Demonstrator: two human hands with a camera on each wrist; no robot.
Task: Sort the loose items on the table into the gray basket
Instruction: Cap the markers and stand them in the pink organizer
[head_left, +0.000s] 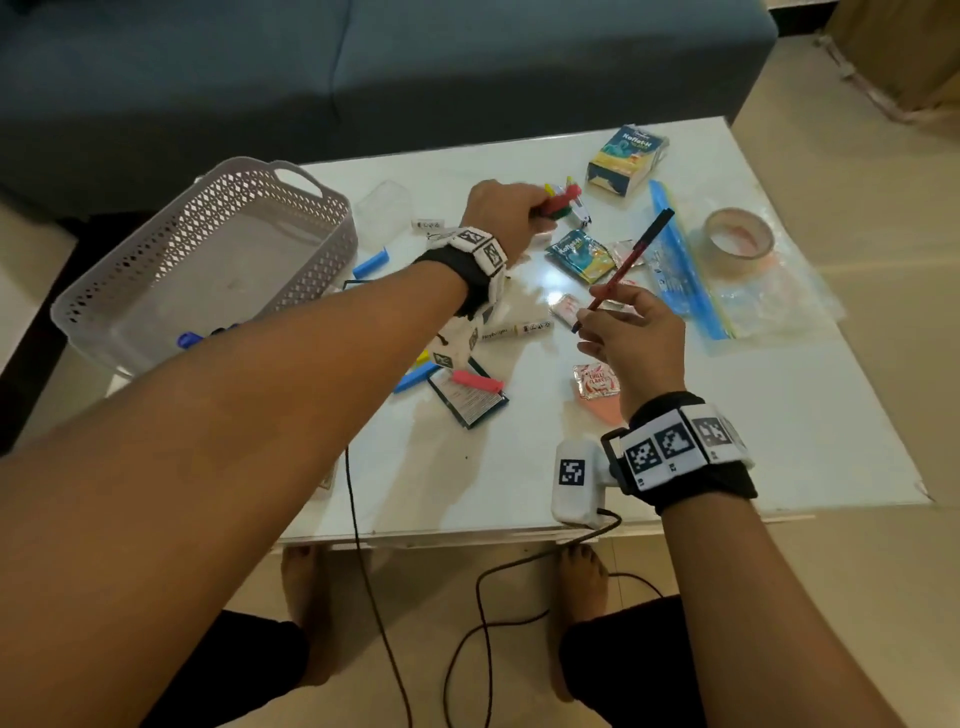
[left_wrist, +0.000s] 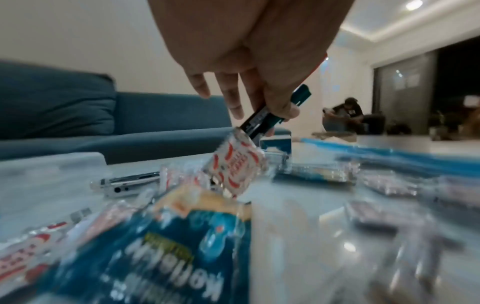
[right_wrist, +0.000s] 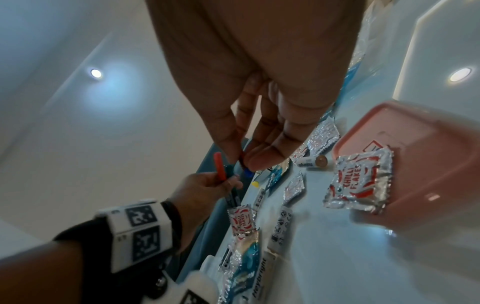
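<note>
The gray basket stands at the table's left, with blue items in its near corner. My left hand reaches over the middle of the table and grips a bundle of markers, red, green and yellow; the left wrist view shows a teal marker between the fingers. My right hand is raised nearer to me and pinches a red pen with a black cap, tilted up and to the right. In the right wrist view only the pen's blue end shows below the fingertips.
Loose on the table lie a Koflet-H box, a tape roll, a blue zip bag, a Koflet sachet, a white Heybright marker, a chilli flakes sachet, and pink and blue caps. A sofa stands behind.
</note>
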